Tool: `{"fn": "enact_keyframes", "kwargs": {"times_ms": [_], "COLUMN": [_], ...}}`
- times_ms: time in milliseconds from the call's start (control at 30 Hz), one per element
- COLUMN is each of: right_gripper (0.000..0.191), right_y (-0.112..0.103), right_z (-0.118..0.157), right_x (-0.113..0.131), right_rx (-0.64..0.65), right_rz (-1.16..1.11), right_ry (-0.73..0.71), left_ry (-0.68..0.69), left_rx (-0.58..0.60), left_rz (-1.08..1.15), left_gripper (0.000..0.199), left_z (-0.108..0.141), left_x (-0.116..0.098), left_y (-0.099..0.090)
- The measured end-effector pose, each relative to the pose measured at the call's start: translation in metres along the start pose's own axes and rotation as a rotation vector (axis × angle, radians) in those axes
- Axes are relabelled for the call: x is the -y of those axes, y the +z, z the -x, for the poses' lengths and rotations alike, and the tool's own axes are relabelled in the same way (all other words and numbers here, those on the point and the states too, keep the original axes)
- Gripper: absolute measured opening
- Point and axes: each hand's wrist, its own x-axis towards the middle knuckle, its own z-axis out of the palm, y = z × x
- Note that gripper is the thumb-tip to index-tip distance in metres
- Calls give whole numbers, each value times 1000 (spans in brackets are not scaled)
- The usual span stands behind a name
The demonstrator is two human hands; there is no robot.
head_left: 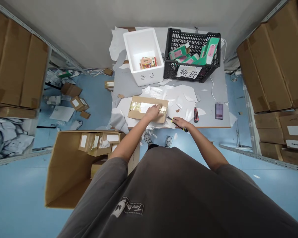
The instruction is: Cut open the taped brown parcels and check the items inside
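Note:
A flat cardboard box (pixel 136 114) with shiny tape and a white label lies near the front edge of the table. My left hand (pixel 152 112) rests on top of it, fingers stretched over the label and tape. In my right hand (pixel 180 122) is a black and yellow utility knife (pixel 184 129), its tip pointing left at the box's right end. Whether the tip touches the cardboard I cannot tell. A red and black box cutter (pixel 196 115) lies on the table to the right of that hand.
Behind stand a white foam box (pixel 144 34) holding small packs and a black crate (pixel 167 71) of green boxes. A phone (pixel 219 111) lies at right; paper scraps (pixel 183 94) cover the table. A large open carton (pixel 64 172) with parcels is at my left. Shelves flank both sides.

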Motion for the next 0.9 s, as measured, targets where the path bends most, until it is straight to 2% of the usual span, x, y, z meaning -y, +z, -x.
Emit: {"fn": "enact_keyframes", "kwargs": {"times_ms": [100,200,300,633,900], "right_gripper": [41,45,37,40,40], "right_y": [-11,-16,-17,-18,-19], "right_z": [3,-1,-10,-35,-43], "right_x": [-7,-3,1,-7,5], "right_rx": [-137,-242,-274,-373,-396], "right_rz": [33,149,250,382,554], "right_ry": [-16,-47,-98,-222,-271], "left_ry": [3,61,119,155,170], "left_rx": [-96,-84,-69,-83,-173], "left_rz": [-39,-99,-117,10,39], "left_gripper": [68,74,73,67,64], "left_z": [-13,-31,-40,-31,-28], "left_x": [0,0,4,23,29], "left_y": [-10,-14,-11,25,57]}}
